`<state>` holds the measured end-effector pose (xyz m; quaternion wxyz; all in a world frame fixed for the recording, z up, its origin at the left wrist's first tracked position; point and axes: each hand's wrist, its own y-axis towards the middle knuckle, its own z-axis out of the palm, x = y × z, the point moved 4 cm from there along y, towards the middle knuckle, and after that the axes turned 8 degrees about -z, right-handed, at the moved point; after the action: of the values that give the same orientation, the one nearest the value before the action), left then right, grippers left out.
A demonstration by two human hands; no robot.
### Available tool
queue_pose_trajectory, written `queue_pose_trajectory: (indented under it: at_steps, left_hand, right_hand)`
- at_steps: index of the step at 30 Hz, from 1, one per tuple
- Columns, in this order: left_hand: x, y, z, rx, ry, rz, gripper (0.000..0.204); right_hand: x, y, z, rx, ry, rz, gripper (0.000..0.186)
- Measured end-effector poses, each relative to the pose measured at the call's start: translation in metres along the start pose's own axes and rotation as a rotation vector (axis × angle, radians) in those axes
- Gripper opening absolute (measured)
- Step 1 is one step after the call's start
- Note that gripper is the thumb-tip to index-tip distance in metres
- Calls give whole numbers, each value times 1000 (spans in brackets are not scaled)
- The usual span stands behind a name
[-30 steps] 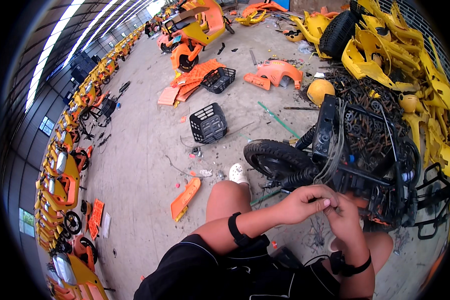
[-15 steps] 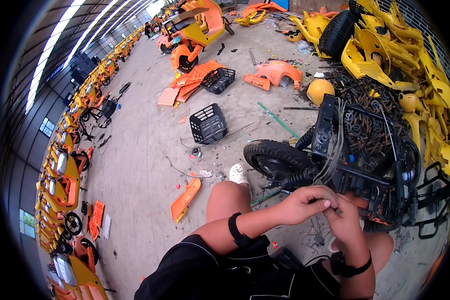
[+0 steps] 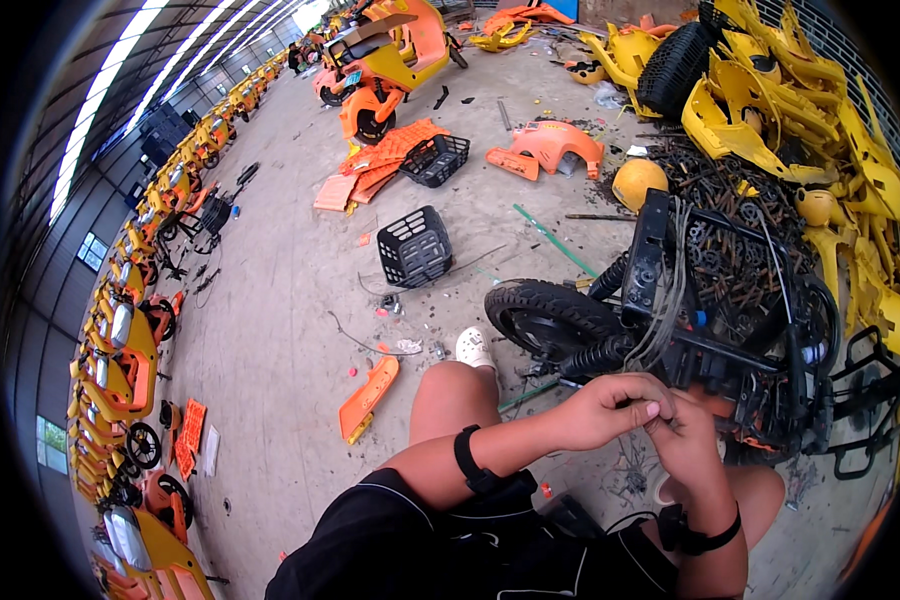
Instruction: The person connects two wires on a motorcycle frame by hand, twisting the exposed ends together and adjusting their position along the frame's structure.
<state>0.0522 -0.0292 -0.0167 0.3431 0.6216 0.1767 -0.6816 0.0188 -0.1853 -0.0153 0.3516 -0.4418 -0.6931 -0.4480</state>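
In front of my knees, my left hand and my right hand meet, fingertips pressed together. Both are closed, and whatever lies between the fingers, if anything, is hidden. Just beyond them a stripped scooter frame lies on the floor, its black-tyred wheel toward the left. A bundle of grey cables runs over the frame near my hands, apart from the fingers. Black straps circle both my forearms.
An orange panel lies left of my knee, with a black basket farther out. Yellow body panels are heaped at right beside a pile of dark metal parts. Parked scooters line the left wall. A green strip lies beyond the wheel.
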Motion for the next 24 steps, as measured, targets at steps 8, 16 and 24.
queue_pose_trajectory:
  at_steps: [8, 16, 24]
  left_hand:
    - [-1, -1, 0, -2, 9, -6, 18]
    - [1, -1, 2, -14, 35, -3, 18]
    - [-2, 0, 1, -3, 14, -30, 18]
  right_hand:
    - [3, 2, -1, 18, -43, -35, 13]
    - [-2, -2, -2, 13, -59, -31, 12]
    - [-1, 0, -1, 8, -29, -31, 14]
